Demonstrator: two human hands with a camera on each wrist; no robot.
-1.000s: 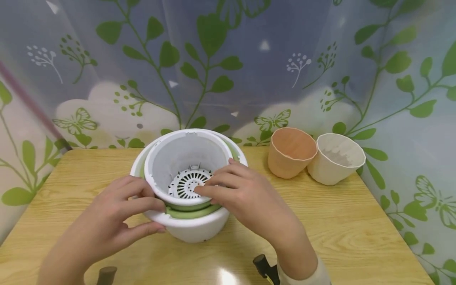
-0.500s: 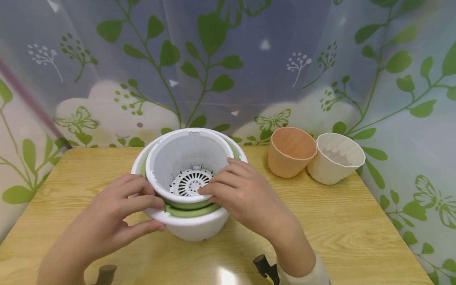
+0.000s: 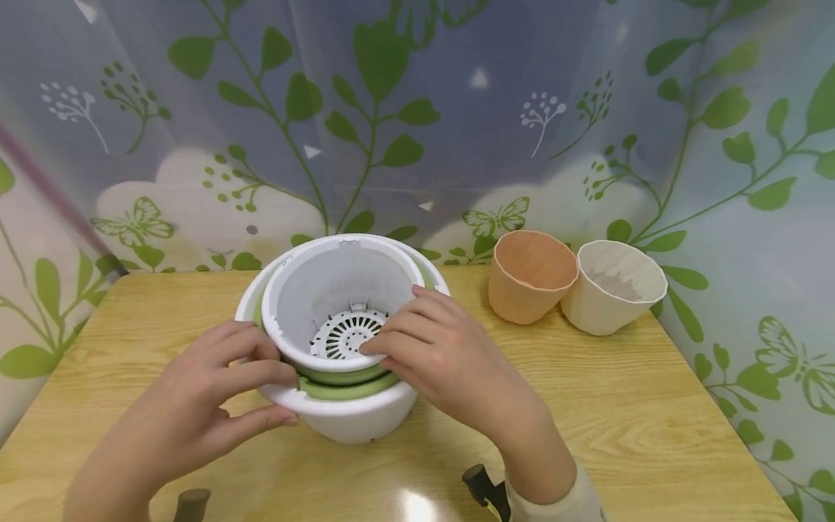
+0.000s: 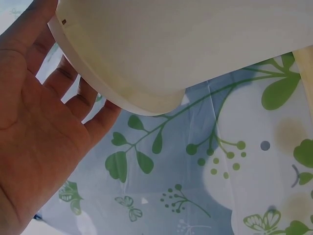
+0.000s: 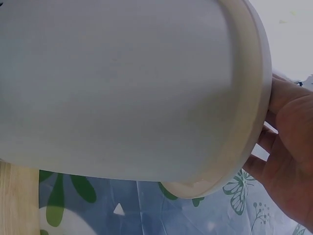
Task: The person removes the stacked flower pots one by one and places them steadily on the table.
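A stack of nested flower pots stands upright on the table: a large white outer pot (image 3: 352,420), green pots (image 3: 339,390) showing as curved edges inside it, and a white inner pot (image 3: 342,283) on top with a slotted round base. My left hand (image 3: 209,391) pinches the near left of the stack's rims, its thumb below the white outer rim and fingers above. My right hand (image 3: 450,355) bends over the right rims, fingertips reaching inside the inner pot. Both wrist views show the outer pot's smooth wall (image 4: 161,44) up close, with fingers hooked over its rim (image 5: 257,88).
An orange pot (image 3: 505,293) and a cream pot (image 3: 600,312) stand side by side at the table's back right. Behind hangs a leaf-patterned curtain (image 3: 470,145). Two dark knobbed ends (image 3: 479,486) poke up at the table's (image 3: 639,449) front edge.
The view has shifted very slightly. Both hands keep their places on the pot rims, and the stack stays where it was.
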